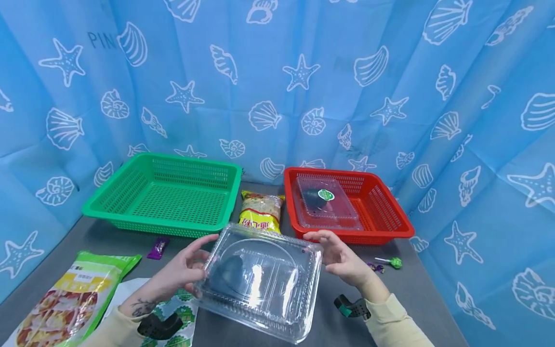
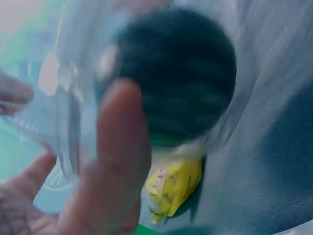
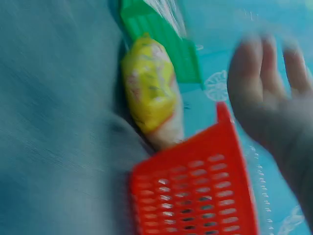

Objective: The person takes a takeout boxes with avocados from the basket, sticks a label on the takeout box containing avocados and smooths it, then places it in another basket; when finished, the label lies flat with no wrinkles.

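Observation:
My left hand (image 1: 186, 265) grips the left side of a clear plastic clamshell container (image 1: 256, 284), tilted above the grey table. In the left wrist view the thumb (image 2: 122, 132) lies across the clear plastic. Inside shows a dark green, faintly striped round thing (image 2: 181, 78), like a small watermelon. My right hand (image 1: 342, 258) is at the container's right edge, fingers loosely bent. The right wrist view shows that hand (image 3: 274, 88) blurred, with nothing in its fingers. A sheet of green round stickers (image 1: 184, 315) lies partly under the left forearm.
At the back stand a green basket (image 1: 162, 226) and a red basket (image 1: 381, 236) holding another clear container (image 1: 342, 214) with a green sticker. Between them lies a yellow food bag (image 1: 262, 207). A green-topped bag (image 1: 65, 303), a purple candy (image 1: 158, 247) and a lollipop (image 1: 395, 262) lie around.

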A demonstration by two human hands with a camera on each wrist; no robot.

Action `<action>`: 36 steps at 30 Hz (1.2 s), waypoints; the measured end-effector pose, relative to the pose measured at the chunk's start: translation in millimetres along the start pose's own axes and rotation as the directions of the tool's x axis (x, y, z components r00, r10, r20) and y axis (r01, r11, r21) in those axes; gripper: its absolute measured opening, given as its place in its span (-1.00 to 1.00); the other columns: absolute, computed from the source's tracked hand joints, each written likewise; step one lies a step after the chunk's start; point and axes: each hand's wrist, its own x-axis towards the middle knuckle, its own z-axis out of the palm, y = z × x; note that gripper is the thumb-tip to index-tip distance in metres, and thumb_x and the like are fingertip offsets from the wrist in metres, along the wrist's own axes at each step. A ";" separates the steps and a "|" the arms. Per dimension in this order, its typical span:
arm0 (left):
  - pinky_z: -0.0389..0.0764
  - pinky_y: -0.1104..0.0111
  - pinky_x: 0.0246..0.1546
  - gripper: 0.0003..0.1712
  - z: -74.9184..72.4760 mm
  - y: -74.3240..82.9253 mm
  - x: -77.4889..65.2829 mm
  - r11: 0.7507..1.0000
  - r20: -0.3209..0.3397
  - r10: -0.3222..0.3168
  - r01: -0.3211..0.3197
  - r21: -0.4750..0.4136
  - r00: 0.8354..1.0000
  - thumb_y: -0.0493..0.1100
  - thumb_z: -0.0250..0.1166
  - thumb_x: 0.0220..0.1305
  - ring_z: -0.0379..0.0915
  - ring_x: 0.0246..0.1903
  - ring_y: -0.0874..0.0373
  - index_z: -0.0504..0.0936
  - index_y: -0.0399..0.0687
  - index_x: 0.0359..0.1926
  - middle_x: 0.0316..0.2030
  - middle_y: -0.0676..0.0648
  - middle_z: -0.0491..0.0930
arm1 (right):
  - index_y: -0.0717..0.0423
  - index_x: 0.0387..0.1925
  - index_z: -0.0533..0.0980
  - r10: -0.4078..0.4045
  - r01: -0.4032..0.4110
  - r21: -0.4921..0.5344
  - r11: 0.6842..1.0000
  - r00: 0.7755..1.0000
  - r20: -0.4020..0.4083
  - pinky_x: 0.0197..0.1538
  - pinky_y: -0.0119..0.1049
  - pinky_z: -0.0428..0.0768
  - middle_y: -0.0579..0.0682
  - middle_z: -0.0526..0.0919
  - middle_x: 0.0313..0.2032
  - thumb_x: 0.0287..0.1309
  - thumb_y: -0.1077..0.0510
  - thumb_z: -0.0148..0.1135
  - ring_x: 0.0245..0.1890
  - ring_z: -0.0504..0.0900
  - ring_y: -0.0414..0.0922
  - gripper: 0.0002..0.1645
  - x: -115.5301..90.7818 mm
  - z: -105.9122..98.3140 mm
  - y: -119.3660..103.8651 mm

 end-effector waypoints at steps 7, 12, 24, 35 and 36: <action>0.55 0.05 -0.57 -0.02 15.9 -1.9 -11.9 0.998 -0.200 0.002 -0.013 -0.055 0.980 -0.47 0.08 -0.09 0.40 -0.41 0.07 -0.08 0.35 0.28 -0.02 -0.32 0.13 | 0.05 0.19 -0.06 0.140 -0.232 -0.056 0.971 0.744 -0.654 -0.26 -0.21 0.53 0.28 0.07 0.09 0.00 0.32 -0.03 -0.14 0.43 -0.07 -0.28 -3.7 56.4 2.0; 0.55 0.05 -0.59 0.00 24.1 -8.7 -15.2 0.998 -0.220 -0.018 0.005 -0.057 0.975 -0.48 0.11 -0.11 0.44 -0.42 0.03 -0.07 0.38 0.27 -0.05 -0.31 0.15 | 0.03 0.19 -0.04 0.232 -0.377 -0.048 0.925 0.661 -0.713 -0.48 -0.25 0.54 0.29 0.13 0.03 -0.06 0.33 0.05 -0.32 0.49 -0.09 -0.22 -10.4 89.2 9.3; 0.54 0.20 -0.69 0.01 42.4 -27.2 -10.9 0.994 -0.249 -0.103 0.107 0.000 0.963 -0.42 0.17 -0.22 0.34 -0.55 0.15 -0.01 0.34 0.25 -0.13 -0.27 0.17 | 0.02 0.24 -0.01 0.423 -0.567 0.038 0.823 0.565 -0.709 -0.68 -0.10 0.52 0.24 0.26 -0.08 -0.23 0.37 0.03 -0.48 0.50 -0.07 -0.10 -20.6 100.0 19.2; 0.55 0.08 -0.61 -0.02 40.7 -31.9 11.7 0.985 -0.245 -0.171 0.159 -0.067 0.954 -0.40 0.13 -0.21 0.37 -0.46 0.03 -0.03 0.27 0.27 -0.08 -0.30 0.13 | 0.04 0.23 0.07 0.423 -0.625 0.016 0.780 0.509 -0.750 -0.65 -0.09 0.53 0.24 0.29 -0.11 -0.20 0.34 0.03 -0.47 0.47 -0.07 -0.17 -17.9 86.7 24.9; 0.55 0.08 -0.61 -0.02 40.6 -31.8 13.6 0.984 -0.249 -0.178 0.166 -0.069 0.952 -0.40 0.13 -0.22 0.38 -0.44 0.01 -0.02 0.28 0.26 -0.09 -0.30 0.13 | 0.05 0.23 0.06 0.427 -0.631 0.017 0.776 0.504 -0.751 -0.65 -0.09 0.53 0.24 0.29 -0.10 -0.19 0.34 0.03 -0.46 0.47 -0.07 -0.17 -17.4 85.6 25.1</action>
